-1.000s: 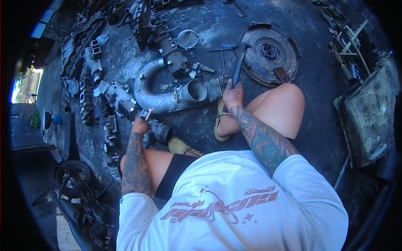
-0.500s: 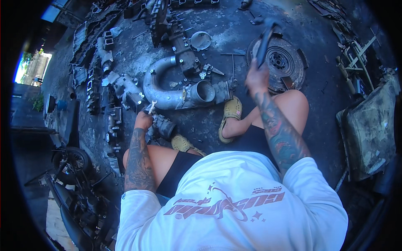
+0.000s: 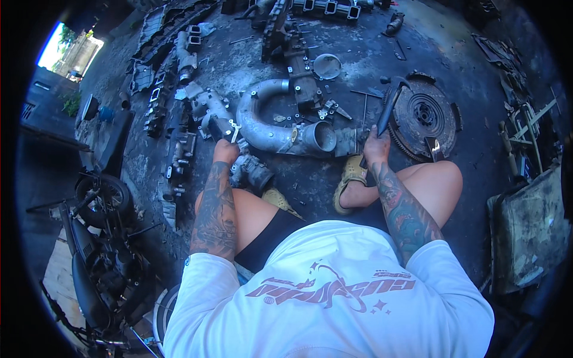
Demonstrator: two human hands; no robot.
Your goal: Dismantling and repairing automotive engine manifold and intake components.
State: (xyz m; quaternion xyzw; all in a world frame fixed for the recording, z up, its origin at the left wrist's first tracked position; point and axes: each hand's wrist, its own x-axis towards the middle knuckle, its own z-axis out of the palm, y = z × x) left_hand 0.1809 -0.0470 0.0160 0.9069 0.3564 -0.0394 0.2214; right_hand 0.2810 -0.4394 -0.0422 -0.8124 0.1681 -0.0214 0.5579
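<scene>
My left hand (image 3: 225,153) is closed round a silver wrench (image 3: 235,129), whose open jaw points away from me. It is beside a dark metal housing (image 3: 255,172) on the ground. My right hand (image 3: 377,147) grips the dark handle of a hammer (image 3: 388,113). The hammer's head lies over the near-left rim of a round, toothed flywheel (image 3: 440,106); whether it touches cannot be seen. Between my hands and farther off lies a large curved metal pipe (image 3: 253,122) with a wide round mouth, joined to a blocky fitting (image 3: 347,142).
A T-shaped bar (image 3: 365,104), a round cup-like part (image 3: 327,66) and a long engine casting (image 3: 305,89) lie beyond the pipe. Several manifolds (image 3: 179,156) line the left. A motorcycle (image 3: 95,268) stands at lower left, a worn grey panel (image 3: 528,230) at right.
My right hand has brought the hammer down and nearer to me from a raised position. My left hand still holds the wrench. The whole view has shifted, so the parts appear farther right and lower.
</scene>
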